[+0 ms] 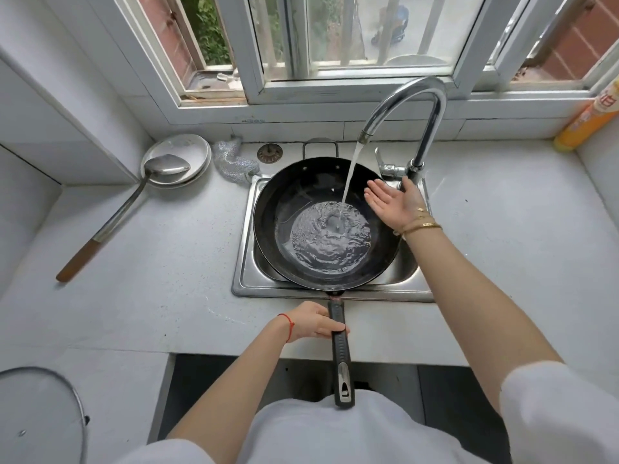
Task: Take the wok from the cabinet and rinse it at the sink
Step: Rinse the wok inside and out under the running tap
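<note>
The black wok (284, 202) rests across the steel sink (246, 276), its long black handle (339, 346) pointing back toward me. Water runs from the curved chrome faucet (432, 105) into the wok and pools in its bottom. My left hand (316, 321) grips the handle just behind the sink's front rim. My right hand (393, 200) hovers open, palm up, over the wok's right rim, just below the faucet lever and beside the stream, holding nothing.
A metal ladle (134, 199) with a wooden grip lies on stacked plates (191, 152) at the left. A steel scrubber (232, 160) and a drain strainer (269, 153) sit behind the sink. An orange bottle (582, 125) stands far right. A glass lid (43, 413) is at lower left.
</note>
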Demonstrator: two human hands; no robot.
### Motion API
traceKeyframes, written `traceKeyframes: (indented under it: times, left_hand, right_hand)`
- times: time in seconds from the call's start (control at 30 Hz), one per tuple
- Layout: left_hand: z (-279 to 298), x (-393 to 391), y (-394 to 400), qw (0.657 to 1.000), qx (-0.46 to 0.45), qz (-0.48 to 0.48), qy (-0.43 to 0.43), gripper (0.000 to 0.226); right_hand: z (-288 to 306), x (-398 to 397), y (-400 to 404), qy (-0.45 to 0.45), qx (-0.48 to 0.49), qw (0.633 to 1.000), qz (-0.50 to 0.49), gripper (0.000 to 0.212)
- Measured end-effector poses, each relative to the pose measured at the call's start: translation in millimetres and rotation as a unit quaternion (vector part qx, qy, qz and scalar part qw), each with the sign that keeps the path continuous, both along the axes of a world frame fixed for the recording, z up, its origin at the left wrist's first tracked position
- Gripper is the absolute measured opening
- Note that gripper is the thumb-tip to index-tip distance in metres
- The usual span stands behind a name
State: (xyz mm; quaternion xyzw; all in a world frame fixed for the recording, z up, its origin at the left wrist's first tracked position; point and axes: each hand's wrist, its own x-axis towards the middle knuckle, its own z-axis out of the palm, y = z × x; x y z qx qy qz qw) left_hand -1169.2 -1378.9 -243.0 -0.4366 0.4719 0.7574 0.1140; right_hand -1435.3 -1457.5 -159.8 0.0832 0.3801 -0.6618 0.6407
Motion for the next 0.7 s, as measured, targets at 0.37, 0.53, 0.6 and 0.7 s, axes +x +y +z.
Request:
traceKeyframes:
  times: [0.37, 0.53, 0.6, 0.7]
  left_hand:
    - [-8.1, 0.3, -8.8, 0.998, -0.01, -0.047, -0.038, 0.072]
    - [-7.3, -0.2, -9.5, 0.999, 0.001, -0.043, -0.029, 0.074]
    - [-7.0, -1.0, -10.3, 0.999, 0.002, -0.046, -0.028, 0.073]
    - [-6.0, -1.0, -10.9, 0.999, 0.001, -0.045, -0.025, 0.07]
  right_hand:
    - [2.2, -12.5, -65.1, -0.21, -0.018, 0.966, -0.146, 0.073]
    - [-2.6, -24.9, -72.0, -0.306, -0.057, 0.933, -0.181, 0.075]
    - [-6.1, -27.1, -69.9, -0.331, -0.07, 0.923, -0.182, 0.074]
    - [-2.7, -27.4, -66.3, -0.349, -0.08, 0.913, -0.193, 0.068]
